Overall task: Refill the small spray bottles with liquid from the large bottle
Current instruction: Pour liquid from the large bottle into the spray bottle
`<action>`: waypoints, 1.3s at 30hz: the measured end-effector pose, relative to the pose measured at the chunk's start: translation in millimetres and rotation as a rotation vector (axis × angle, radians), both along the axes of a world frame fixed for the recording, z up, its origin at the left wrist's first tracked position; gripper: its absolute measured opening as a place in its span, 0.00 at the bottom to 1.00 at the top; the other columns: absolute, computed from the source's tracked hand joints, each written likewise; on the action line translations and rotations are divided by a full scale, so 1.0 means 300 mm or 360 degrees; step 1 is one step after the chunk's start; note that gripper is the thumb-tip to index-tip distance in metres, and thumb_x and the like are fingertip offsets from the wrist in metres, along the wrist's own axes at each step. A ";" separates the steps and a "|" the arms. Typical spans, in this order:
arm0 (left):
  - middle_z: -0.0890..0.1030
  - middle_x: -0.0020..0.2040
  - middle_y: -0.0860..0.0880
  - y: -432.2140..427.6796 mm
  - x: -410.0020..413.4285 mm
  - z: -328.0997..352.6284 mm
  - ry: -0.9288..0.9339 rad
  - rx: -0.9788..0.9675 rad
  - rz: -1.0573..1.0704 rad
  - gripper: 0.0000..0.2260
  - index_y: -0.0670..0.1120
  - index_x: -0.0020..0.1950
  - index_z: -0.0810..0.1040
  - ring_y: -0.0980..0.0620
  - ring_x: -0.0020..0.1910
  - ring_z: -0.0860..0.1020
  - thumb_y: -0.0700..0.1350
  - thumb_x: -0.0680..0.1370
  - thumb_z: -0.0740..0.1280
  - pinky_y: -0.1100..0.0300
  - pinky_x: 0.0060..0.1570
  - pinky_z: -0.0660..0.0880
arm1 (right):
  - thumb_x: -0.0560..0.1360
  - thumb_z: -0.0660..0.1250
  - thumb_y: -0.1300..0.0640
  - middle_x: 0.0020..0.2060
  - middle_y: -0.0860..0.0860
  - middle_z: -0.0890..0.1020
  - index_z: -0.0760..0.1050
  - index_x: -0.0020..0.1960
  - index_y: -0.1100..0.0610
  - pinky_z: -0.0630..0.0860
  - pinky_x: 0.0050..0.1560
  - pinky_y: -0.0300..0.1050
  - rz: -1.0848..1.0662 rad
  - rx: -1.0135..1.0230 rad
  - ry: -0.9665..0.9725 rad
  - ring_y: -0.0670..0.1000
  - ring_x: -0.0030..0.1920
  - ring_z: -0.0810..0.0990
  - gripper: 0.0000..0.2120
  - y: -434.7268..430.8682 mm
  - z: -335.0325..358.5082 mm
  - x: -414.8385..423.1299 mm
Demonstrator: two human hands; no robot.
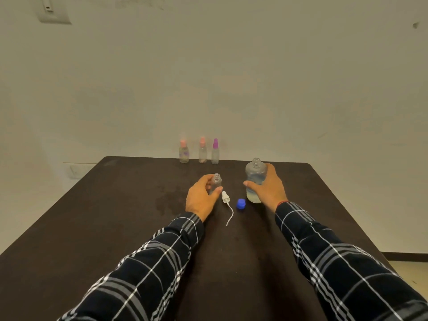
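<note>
Left hand partly hides small bottle.

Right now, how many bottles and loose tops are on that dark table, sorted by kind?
Small spray bottles: 4, namely the open one in the left hand, two pink-capped and one purple-capped.
Large bottle: 1, held by the right hand.
White spray pump: 1.
Blue cap: 1.
Total: 7.
</note>
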State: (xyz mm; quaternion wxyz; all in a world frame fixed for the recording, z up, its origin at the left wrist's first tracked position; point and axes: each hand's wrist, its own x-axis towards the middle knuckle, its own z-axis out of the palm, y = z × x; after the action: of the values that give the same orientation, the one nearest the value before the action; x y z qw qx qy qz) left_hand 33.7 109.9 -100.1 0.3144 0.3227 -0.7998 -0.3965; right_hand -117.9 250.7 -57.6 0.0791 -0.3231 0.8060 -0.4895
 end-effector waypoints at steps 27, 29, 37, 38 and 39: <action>0.75 0.69 0.48 0.008 -0.010 0.003 -0.0002 -0.0161 -0.0224 0.24 0.52 0.77 0.68 0.50 0.67 0.74 0.49 0.81 0.67 0.54 0.69 0.70 | 0.67 0.80 0.55 0.66 0.55 0.74 0.65 0.73 0.51 0.74 0.66 0.57 0.0209 0.0489 0.0678 0.57 0.65 0.74 0.40 -0.080 0.009 0.019; 0.75 0.69 0.48 0.008 -0.007 0.006 -0.0043 -0.0185 -0.0225 0.24 0.53 0.78 0.67 0.50 0.67 0.74 0.49 0.82 0.66 0.56 0.68 0.70 | 0.67 0.80 0.55 0.66 0.55 0.75 0.65 0.73 0.51 0.73 0.67 0.58 0.0204 0.0506 0.0702 0.57 0.65 0.74 0.39 -0.081 0.010 0.017; 0.76 0.70 0.49 -0.010 -0.003 -0.003 -0.0152 -0.0187 -0.0221 0.25 0.53 0.78 0.66 0.50 0.68 0.74 0.51 0.81 0.66 0.49 0.70 0.71 | 0.67 0.80 0.52 0.64 0.53 0.76 0.66 0.71 0.48 0.74 0.65 0.63 0.0133 0.0574 0.0846 0.57 0.64 0.75 0.37 -0.081 0.011 0.022; 0.76 0.70 0.49 -0.011 -0.004 -0.005 -0.0146 -0.0178 -0.0219 0.25 0.53 0.78 0.67 0.50 0.68 0.75 0.51 0.81 0.67 0.49 0.70 0.72 | 0.67 0.80 0.52 0.64 0.53 0.76 0.66 0.71 0.48 0.74 0.64 0.63 0.0125 0.0577 0.0855 0.57 0.63 0.75 0.37 -0.082 0.010 0.022; 0.76 0.70 0.49 -0.011 -0.004 -0.005 -0.0138 -0.0173 -0.0216 0.25 0.53 0.78 0.67 0.50 0.68 0.75 0.51 0.81 0.67 0.50 0.70 0.72 | 0.67 0.80 0.52 0.64 0.53 0.76 0.66 0.71 0.47 0.74 0.64 0.63 0.0120 0.0579 0.0863 0.57 0.63 0.75 0.37 -0.082 0.010 0.023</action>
State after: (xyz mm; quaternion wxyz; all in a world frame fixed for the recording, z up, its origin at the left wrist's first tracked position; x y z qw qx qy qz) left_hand 32.5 106.5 -101.5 0.2689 0.2670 -0.8532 -0.3584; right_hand -111.0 226.1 -54.6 -0.0639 -0.4517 0.8595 -0.2304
